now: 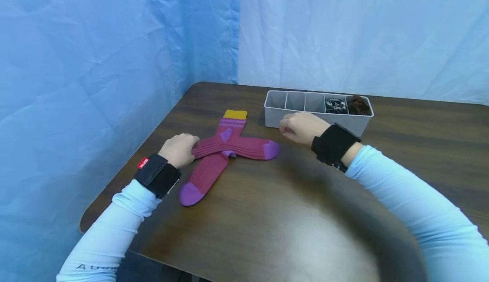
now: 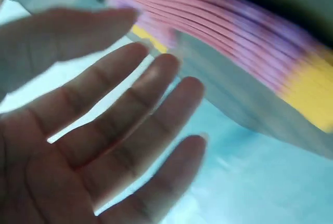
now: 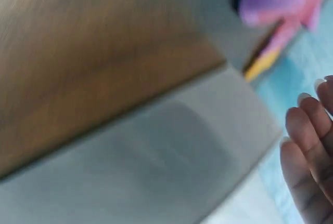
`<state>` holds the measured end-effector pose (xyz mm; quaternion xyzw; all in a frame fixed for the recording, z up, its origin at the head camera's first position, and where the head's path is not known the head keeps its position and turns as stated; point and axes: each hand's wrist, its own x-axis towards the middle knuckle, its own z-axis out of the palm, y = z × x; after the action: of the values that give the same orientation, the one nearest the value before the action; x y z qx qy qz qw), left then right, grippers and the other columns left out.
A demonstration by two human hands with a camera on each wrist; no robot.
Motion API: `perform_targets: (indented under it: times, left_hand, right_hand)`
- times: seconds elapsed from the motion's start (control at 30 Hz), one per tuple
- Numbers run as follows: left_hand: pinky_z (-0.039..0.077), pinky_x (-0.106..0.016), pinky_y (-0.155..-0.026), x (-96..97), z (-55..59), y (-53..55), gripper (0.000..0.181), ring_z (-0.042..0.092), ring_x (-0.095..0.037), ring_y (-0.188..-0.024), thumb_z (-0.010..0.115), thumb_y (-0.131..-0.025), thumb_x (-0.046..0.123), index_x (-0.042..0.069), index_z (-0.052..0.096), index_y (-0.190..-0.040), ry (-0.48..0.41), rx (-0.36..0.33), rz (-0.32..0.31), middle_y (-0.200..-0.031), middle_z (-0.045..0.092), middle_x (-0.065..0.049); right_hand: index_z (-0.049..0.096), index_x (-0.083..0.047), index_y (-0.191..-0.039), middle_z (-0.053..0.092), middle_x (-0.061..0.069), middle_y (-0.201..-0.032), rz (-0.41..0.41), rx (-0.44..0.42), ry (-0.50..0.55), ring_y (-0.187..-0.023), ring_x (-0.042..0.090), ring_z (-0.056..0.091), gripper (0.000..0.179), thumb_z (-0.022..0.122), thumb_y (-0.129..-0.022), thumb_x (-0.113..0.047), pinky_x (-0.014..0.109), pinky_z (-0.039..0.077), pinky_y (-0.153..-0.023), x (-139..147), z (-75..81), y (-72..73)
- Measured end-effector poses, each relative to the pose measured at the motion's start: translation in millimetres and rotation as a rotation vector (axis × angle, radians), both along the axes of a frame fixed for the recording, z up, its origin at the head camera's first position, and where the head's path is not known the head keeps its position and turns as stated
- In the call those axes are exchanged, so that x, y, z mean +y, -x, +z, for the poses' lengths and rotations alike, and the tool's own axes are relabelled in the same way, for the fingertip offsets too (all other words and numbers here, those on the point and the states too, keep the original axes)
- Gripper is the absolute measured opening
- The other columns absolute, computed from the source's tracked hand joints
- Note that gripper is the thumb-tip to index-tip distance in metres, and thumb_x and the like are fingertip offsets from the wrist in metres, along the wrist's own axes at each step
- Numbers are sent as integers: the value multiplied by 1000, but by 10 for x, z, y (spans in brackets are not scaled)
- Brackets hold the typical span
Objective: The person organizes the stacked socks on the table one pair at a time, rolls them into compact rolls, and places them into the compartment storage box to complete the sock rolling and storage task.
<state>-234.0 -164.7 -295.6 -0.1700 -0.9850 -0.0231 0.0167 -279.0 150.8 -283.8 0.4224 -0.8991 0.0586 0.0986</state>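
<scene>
Brown wood-grain tabletop spreads broadly in front of the grey divided box, its far edge running just behind the box beside blue sheeting and its left edge slanting nearer, well left of the box. Two maroon ribbed socks lie crossed on the wood, left of the box and nearer the camera. The lower sock runs diagonally, yellow cuff on the far side, purple toe near and farther from the box. The upper sock lies across it, purple toe pointing right, before the box's left end. Well left of the box, the left hand is at the upper sock's other end, fingers spread and nearly straight; whether they touch the knit cannot be told. Right at the box's front wall, the right hand has its fingers loosely extended, side by side, holding nothing.
</scene>
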Motion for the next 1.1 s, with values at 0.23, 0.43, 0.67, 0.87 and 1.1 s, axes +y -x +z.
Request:
perform_targets:
  times: [0.23, 0.43, 0.67, 0.87, 1.1]
  left_hand:
    - [44, -46, -71, -354, -155, 29, 36, 53, -34, -93, 57, -68, -1, -1, 55, -104, 113, -161, 113, -98, 57, -19]
    - [42, -39, -70, -463, -276, 148, 25, 52, -28, -84, 58, -63, -8, 3, 55, -85, 99, -205, 76, -87, 53, -13]
    - [41, -37, -66, -575, -365, 196, 24, 51, -24, -76, 59, -62, -11, 5, 54, -80, 61, -116, 38, -80, 53, -9]
    - [40, -35, -59, -648, -236, 175, 9, 50, -21, -65, 61, -65, 0, 5, 60, -73, 2, -24, 41, -72, 57, -8]
    - [32, -30, -56, -560, 313, -8, 7, 41, -18, -64, 47, -70, 1, 5, 50, -74, -271, 401, -89, -73, 45, -6]
  right_hand:
    - [63, -5, -68, 58, 2, -62, -83, -222, -49, -53, 11, 50, 11, 56, -76, -5, 23, 42, -53, -341, -126, 66]
    - [62, -6, -69, 59, 3, -66, -322, -399, -123, -59, 14, 52, 11, 65, -74, -16, 22, 40, -53, -542, -155, 80]
    - [59, -6, -69, 59, 5, -68, -319, -305, -191, -63, 17, 53, 5, 63, -68, -3, 27, 42, -56, -589, -246, 47]
    - [59, -8, -68, 58, 4, -66, -299, -196, -193, -61, 17, 53, 6, 62, -69, -2, 29, 43, -57, -556, -270, 62]
    - [62, -6, -68, 61, 7, -67, -337, -37, -127, -61, 20, 54, 6, 59, -73, -4, 33, 45, -61, -400, -52, 153]
